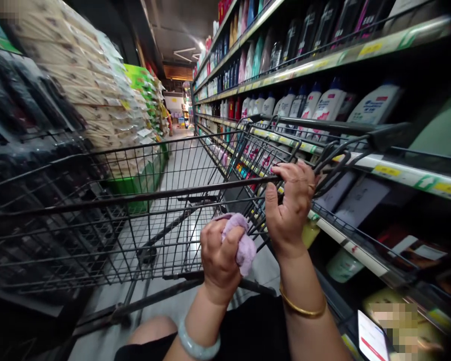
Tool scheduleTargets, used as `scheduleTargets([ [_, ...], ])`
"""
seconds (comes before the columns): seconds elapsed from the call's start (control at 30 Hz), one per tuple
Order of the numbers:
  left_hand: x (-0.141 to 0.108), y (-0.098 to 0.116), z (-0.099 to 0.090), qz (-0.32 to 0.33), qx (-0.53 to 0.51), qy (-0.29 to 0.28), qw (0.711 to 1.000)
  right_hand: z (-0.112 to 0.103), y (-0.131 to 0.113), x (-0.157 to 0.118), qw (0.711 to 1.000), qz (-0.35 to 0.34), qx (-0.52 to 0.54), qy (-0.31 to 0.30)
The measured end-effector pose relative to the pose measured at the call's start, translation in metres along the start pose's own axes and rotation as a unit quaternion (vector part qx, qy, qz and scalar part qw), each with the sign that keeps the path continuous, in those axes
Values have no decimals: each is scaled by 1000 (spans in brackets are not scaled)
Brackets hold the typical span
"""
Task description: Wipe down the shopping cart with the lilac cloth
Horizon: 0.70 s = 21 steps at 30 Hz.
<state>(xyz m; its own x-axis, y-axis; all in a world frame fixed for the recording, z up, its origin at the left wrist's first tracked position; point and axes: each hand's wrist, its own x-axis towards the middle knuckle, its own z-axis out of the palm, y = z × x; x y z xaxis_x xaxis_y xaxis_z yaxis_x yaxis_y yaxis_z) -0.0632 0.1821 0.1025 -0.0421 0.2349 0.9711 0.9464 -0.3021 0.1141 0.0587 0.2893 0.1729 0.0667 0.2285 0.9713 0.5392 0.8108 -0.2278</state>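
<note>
My left hand (220, 253), with a pale green bangle at the wrist, is closed around a crumpled light purple cloth (244, 250). It is beside the wire side of a black shopping cart (135, 196). My right hand (291, 205), with a gold bangle, is raised at the cart's upper rail near the handle end. Its fingers are bent over the rail and the thumb is on the near side. The cart stands across in front of me, and the floor shows through its mesh.
Shelves of shampoo bottles (328, 105) line the right side. Stacked packs (82, 95) and dark plastic-wrapped goods (18, 95) rise on the left. A tiled aisle (178, 145) runs between them. A lit phone (372, 336) shows at the lower right, beside a blurred-out patch.
</note>
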Motion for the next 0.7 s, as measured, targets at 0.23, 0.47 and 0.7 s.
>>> scheduleTargets([
  [0.23,25,-13,-24,-31,52,147,987,7,-3,-18,1000,4,-19,-1],
  [0.47,-10,2,1,-15,-19,6,1000,9,-4,-25,1000,3,2,10],
  [0.7,26,-14,-34,-104,68,177,976,6,-6,-23,1000,23,17,12],
])
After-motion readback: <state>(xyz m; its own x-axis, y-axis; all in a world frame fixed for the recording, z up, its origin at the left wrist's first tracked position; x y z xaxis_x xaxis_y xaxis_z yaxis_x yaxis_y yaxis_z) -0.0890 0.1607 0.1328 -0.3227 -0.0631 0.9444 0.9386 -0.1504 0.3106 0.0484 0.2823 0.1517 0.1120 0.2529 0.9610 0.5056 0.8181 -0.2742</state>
